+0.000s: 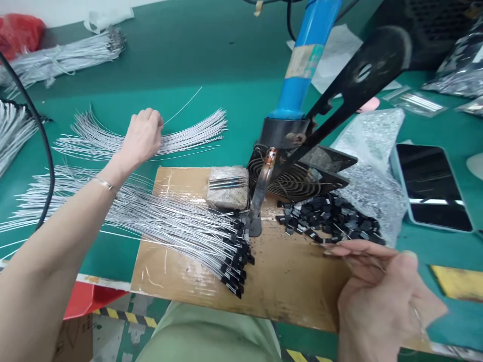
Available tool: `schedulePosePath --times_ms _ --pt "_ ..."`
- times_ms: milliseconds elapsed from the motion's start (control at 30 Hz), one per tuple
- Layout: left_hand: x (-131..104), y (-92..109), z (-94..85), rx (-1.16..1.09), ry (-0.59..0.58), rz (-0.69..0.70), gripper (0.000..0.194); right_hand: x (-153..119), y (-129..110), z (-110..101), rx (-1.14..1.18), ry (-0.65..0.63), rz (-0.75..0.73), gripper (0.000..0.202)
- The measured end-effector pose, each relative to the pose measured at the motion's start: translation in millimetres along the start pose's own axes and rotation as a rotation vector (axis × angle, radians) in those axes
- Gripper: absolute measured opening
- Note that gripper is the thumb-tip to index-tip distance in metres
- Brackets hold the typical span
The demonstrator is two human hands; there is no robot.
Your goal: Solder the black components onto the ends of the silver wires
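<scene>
"Reaching over the green worktop [241, 95], which hand is where?"

"One left hand [145, 131], upper left of centre, closed around a single white wire [183, 104] that points up and to the right. Beneath it lies one loose bundle [196, 133] of white wires, too many to count."

"And the other?"

"One right hand [377, 291], lower right, its fingers reaching left, just in front of one pile of black connectors [332, 218]. I cannot tell whether it grips anything. The connectors overlap, so I can't count them."

"How many wire bundles altogether?"

"Four. Besides the loose one, a wide bundle [169, 216] lies nearer the person, partly on one brown board [294, 271], its right ends fitted with black pieces. A tied bundle [81, 53] is at upper left and a dark-ended bundle [13, 130] at the left edge."

"What stands in the middle?"

"One soldering iron [298, 75] with a blue handle, tilted with its tip down, close to the wide bundle's black ends. Behind the tip is one round-grilled fan [287, 176]. Left of that is one wrapped block [226, 198] with a few thin metal rods [227, 183] on top, too close together to count."

"Anything on the right?"

"One phone [432, 183], screen dark, beside one sheet of bubble wrap [372, 166], and one yellow pad [458, 282]."
</scene>
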State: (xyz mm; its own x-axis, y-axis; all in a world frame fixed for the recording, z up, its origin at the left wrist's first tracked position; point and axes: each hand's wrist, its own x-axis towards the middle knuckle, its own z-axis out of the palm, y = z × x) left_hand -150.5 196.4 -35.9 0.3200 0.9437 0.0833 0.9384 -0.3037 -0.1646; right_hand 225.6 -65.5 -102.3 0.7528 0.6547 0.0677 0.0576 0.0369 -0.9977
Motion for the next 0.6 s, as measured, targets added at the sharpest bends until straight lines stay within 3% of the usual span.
schedulePosePath --times_ms 133,233,400,600 --pt "-44 5 -8.3 0.005 -0.008 0.151 0.021 -2 -2 0 -0.012 -0.030 0.005 0.044" --pt "-60 8 -3.2 -0.004 0.007 0.234 0.024 -2 -2 -1 -0.019 -0.049 0.006 0.041" --pt "-50 27 3.8 -0.035 0.013 0.314 0.035 -3 -3 1 -0.018 -0.042 0.015 0.039" --pt "-27 62 6.7 -0.083 0.001 0.337 0.027 -4 -6 4 -0.066 -0.013 -0.011 0.042"
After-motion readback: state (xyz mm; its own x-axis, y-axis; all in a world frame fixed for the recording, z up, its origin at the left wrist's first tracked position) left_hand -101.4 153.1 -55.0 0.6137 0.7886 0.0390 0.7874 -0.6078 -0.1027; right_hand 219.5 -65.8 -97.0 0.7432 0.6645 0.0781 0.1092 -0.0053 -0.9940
